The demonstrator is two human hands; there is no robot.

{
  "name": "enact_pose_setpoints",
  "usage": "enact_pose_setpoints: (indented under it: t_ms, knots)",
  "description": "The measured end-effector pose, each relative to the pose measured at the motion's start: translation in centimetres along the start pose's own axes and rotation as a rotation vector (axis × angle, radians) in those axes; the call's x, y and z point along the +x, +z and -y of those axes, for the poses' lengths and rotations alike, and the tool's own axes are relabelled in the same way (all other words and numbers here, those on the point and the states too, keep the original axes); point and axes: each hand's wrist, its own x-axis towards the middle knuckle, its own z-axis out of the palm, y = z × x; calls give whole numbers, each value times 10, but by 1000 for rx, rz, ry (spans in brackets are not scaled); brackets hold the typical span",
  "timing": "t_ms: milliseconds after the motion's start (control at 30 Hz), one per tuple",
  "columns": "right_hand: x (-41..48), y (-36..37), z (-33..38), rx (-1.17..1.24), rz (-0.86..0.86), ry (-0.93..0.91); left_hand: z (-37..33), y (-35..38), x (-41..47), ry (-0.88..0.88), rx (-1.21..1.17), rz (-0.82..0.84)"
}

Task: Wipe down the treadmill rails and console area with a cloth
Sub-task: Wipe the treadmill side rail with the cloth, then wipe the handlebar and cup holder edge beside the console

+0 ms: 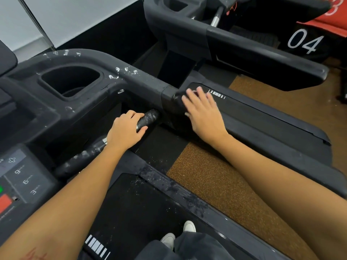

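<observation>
I stand on a black treadmill. Its right rail (262,126) runs from the console frame (105,59) toward the lower right. My right hand (203,113) lies flat on the front end of this rail, fingers spread and blurred, pressing a dark cloth (177,96) that shows only as a bunched edge beyond the fingertips. My left hand (125,130) is wrapped around the inner black grip bar (150,117). White foamy specks dot the frame, the grip bar and the side strip (169,182) beside the belt.
A cup holder (71,81) is sunk into the frame. The keypad (24,175) and a red button (4,202) sit at the left edge. A second treadmill (244,45) stands close on the right, with brown floor (216,181) between. My shoes (178,233) rest on the belt (140,212).
</observation>
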Motion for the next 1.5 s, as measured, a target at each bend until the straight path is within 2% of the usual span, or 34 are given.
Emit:
enact_pose_setpoints:
  t_ms: [67,133,233,400,700,1033,1400,1500]
  knots:
    - [8,-7,-7,250,43,136,-1,0,0,-5,3,5]
    - [3,-6,-11,354,57,77,-1,0,1,-10,2,7]
    - [-8,-1,-16,308,51,-92,-1,1,0,-18,-3,5]
    - [2,2,-17,375,123,-45,-1,0,0,-47,-23,17]
    - [55,8,5,443,140,-28,-4,-5,2,-122,-100,71]
    - [35,8,-3,411,70,-158,-4,-7,2,-178,-137,93]
    - [112,21,18,721,168,196,-3,-6,5,-163,-130,100]
    - [117,23,20,733,180,215,-2,-5,4,-162,-137,97]
